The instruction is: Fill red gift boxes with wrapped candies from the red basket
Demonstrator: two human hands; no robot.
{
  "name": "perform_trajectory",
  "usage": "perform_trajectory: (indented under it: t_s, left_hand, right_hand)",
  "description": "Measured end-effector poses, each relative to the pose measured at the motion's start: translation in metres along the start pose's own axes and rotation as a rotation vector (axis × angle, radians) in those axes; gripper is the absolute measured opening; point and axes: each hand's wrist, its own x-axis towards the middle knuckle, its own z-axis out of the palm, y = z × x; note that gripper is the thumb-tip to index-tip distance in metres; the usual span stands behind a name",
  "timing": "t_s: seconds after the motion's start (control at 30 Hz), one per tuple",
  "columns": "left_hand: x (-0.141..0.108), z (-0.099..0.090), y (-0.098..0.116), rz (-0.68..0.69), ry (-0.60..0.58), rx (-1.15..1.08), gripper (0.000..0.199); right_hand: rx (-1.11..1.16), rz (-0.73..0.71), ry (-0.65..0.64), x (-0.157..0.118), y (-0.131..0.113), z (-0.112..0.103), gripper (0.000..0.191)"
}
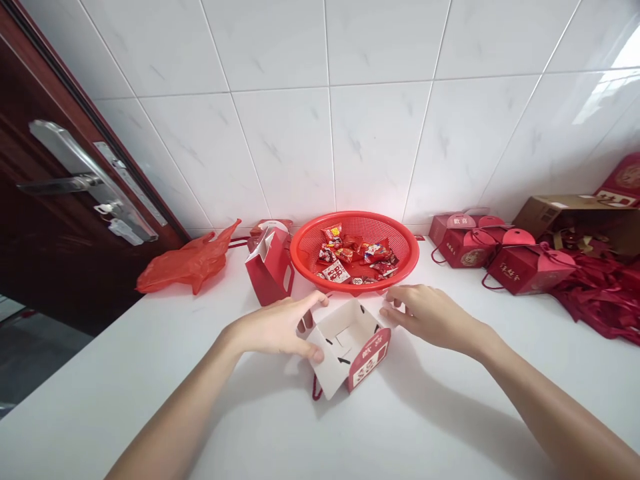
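Note:
A small red gift box (370, 360) with a white inside stands in front of me, its top flaps spread. Black cord ends show on its inner walls, and a dark red cord loop hangs at its left. My left hand (280, 327) grips the box's left side, thumb on the white flap and fingers behind it. By the box's far right corner is my right hand (425, 313), fingers curved with a gap between thumb and index finger. Whether its fingertips touch the box I cannot tell. Just behind stands a red plastic basket (300, 267) of wrapped sweets (350, 253).
Left of the basket stand a red paper box (270, 273) and a crumpled red plastic bag (190, 263). Several closed red boxes (467, 247) line the right, beside a cardboard carton (565, 208) and a heap of dark red ribbon (595, 293). A tiled wall (280, 147) bounds the table.

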Motion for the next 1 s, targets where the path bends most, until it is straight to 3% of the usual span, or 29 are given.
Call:
perform_trajectory:
  t_s: [0.1, 0.2, 0.37, 0.53, 0.7, 0.87, 1.0]
  left_hand:
    - [-0.002, 0.008, 0.011, -0.028, 0.062, 0.052, 0.079]
    - [-0.004, 0.012, 0.015, -0.033, 0.082, 0.090, 0.077]
    - [-0.005, 0.011, 0.014, -0.037, 0.068, 0.093, 0.076]
    - [-0.004, 0.013, 0.015, -0.041, 0.078, 0.106, 0.075]
    - [-0.013, 0.010, 0.020, 0.006, 0.097, 0.115, 0.070]
    - [-0.025, -0.012, 0.026, 0.086, 0.217, 0.112, 0.055]
    - [0.003, -0.041, 0.024, 0.142, 0.382, 0.079, 0.048]
  right_hand:
    - [-0.067, 0.053, 0.070, -0.007, -0.004, -0.006, 0.027]
    - [-0.046, -0.001, 0.097, -0.016, -0.007, -0.010, 0.030]
    - [-0.002, -0.144, -0.086, -0.022, -0.002, -0.015, 0.039]
    - [-0.089, -0.089, -0.177, -0.018, -0.004, -0.010, 0.045]
    - [-0.201, -0.103, -0.093, -0.022, -0.013, -0.006, 0.047]
    - [-0.049, -0.248, 0.052, -0.027, -0.002, -0.023, 0.050]
    - [0.195, -0.271, 0.215, -0.011, 0.019, -0.037, 0.044]
